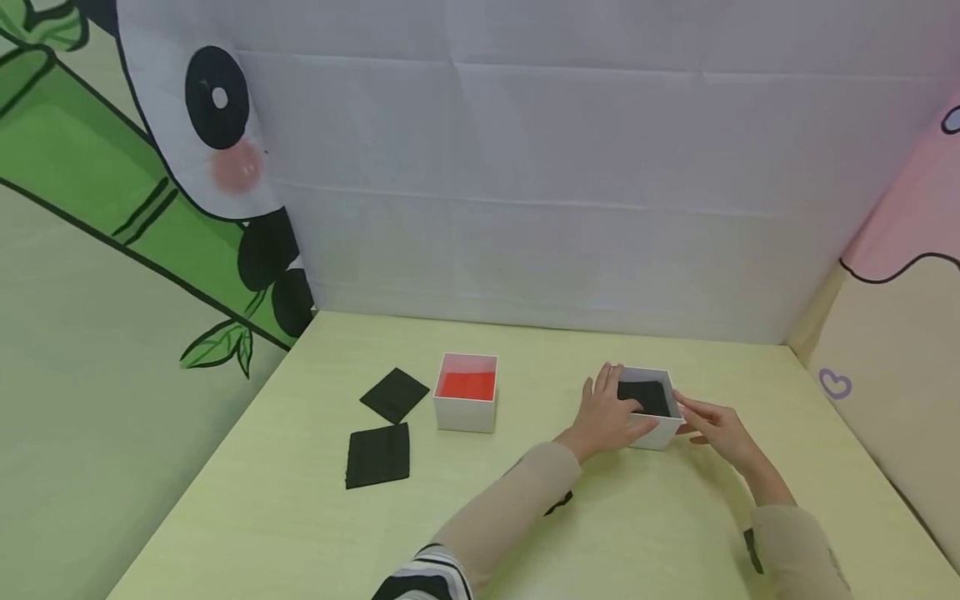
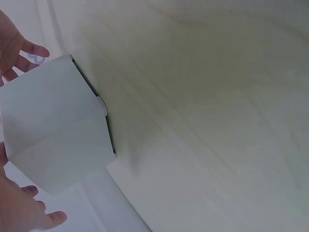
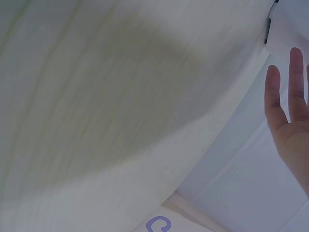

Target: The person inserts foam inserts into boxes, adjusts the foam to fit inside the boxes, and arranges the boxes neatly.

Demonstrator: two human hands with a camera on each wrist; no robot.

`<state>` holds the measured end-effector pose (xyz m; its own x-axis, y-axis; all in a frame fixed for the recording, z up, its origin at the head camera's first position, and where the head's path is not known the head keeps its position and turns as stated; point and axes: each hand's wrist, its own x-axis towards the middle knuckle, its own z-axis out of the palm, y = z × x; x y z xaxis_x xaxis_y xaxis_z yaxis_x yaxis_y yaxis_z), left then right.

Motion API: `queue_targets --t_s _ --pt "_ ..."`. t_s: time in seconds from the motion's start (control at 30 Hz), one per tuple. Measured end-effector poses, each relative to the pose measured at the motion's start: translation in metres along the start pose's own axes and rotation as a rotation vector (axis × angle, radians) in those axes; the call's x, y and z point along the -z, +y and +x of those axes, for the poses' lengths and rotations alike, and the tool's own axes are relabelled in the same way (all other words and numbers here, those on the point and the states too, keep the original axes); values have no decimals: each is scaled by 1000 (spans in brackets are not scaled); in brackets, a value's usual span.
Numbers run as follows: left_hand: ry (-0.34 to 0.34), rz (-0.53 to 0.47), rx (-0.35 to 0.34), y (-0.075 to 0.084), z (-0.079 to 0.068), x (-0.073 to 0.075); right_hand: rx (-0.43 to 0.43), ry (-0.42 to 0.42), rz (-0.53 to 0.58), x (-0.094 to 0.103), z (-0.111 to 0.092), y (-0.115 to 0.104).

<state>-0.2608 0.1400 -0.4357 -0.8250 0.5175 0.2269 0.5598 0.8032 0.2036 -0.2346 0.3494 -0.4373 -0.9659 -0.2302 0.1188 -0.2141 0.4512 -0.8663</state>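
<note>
A white open-topped box with black cloth inside stands right of centre. At its left side is my left hand: the thumb lies against the front wall, one finger bends over the rim, and the others reach toward the back. My right hand touches the right side with nearly straight fingers. The left wrist view shows the box between both hands, with a small flap along its lower edge. Part of the right hand appears in the right wrist view, fingers extended beside the box's corner.
Another white box with red material inside stands left of centre. Two black cloth squares lie left of it, one turned cornerwise and one nearer me. Printed fabric walls enclose the pale yellow table.
</note>
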Motion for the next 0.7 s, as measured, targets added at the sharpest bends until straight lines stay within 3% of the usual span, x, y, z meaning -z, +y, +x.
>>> queue_targets --t_s 0.2,0.47,0.7 --pt "34 -10 -71 -9 -35 3 -8 42 11 -24 -23 -3" --pt "42 -60 -135 -19 -56 14 -16 42 12 -26 -23 -3" --pt "34 -136 -134 -23 -77 36 -7 39 20 -26 -23 -6"
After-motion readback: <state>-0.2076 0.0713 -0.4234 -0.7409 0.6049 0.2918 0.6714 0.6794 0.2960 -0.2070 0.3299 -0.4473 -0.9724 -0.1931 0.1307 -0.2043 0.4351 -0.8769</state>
